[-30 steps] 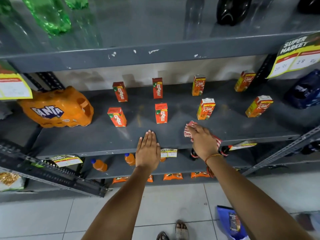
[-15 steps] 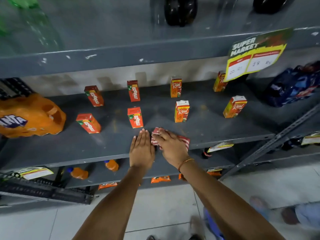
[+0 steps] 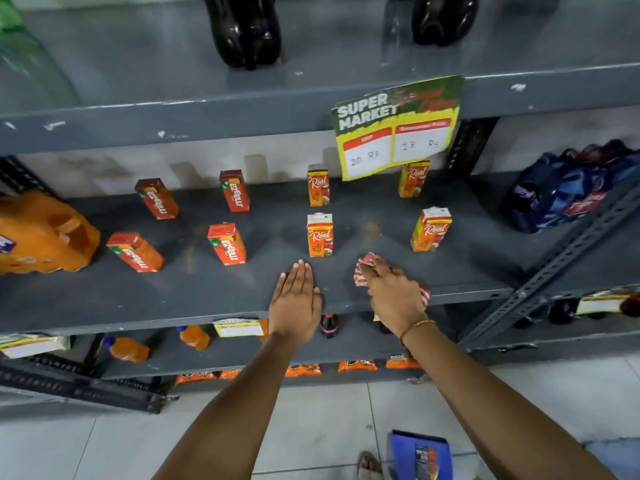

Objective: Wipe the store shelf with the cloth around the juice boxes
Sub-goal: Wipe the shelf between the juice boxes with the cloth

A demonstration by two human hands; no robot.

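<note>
A grey metal shelf (image 3: 194, 292) carries several small juice boxes in two rows: red Maaza boxes (image 3: 227, 244) on the left, orange Real boxes (image 3: 320, 235) on the right. My right hand (image 3: 393, 294) presses a red-and-white cloth (image 3: 363, 273) flat on the shelf near the front edge, between the two front Real boxes. My left hand (image 3: 296, 299) rests flat, palm down, fingers together, on the front edge just below the middle Real box. It holds nothing.
An orange Fanta pack (image 3: 41, 233) lies at the shelf's left end, a blue bottle pack (image 3: 568, 192) at the right. A price sign (image 3: 398, 129) hangs from the upper shelf over the back right box. A diagonal brace (image 3: 561, 258) crosses on the right.
My right hand and the cloth slid right along the front of the shelf, away from my left hand. The view shifted right, and my left hand stayed flat on the edge.
</note>
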